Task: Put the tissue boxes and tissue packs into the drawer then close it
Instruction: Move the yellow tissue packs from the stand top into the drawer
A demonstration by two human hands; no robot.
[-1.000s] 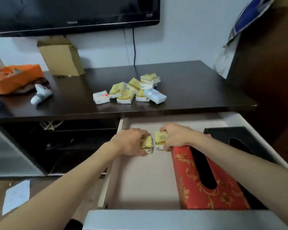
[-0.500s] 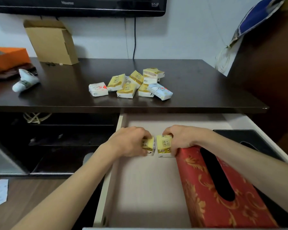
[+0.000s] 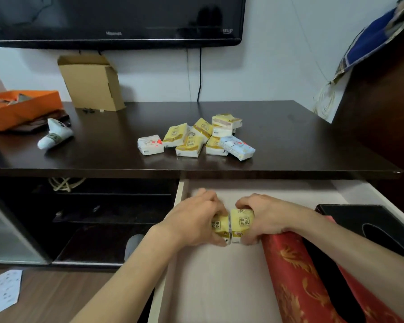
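Two tissue boxes already lie in the open drawer (image 3: 219,287): the red tissue box (image 3: 296,280) with its gold pattern runs along the right of the bare drawer floor, and the black tissue box (image 3: 369,220) sits just beyond it against the drawer's right wall. Above, on the dark tabletop (image 3: 103,155), a cluster of tissue packs (image 3: 196,138) waits near the front edge, yellow ones heaped together with a white one at the left end and a pale blue one at the right.

Down in the drawer, the left hand (image 3: 194,222) grips one yellow pack (image 3: 218,227) with fingers curled over its top and thumb beneath, and the right hand (image 3: 261,220) grips a second yellow pack (image 3: 243,223) the same way. Both packs touch along their inner edges, and sit at the back half of the drawer, just left of the red box's far end.

By my reading, the boxes are done and the pack-loading step is under way, with most packs not yet moved. Next, these two need setting flat side by side and letting go, then both hands must go up to the tabletop for more. Closing the drawer comes last, once the tabletop pile is gone.
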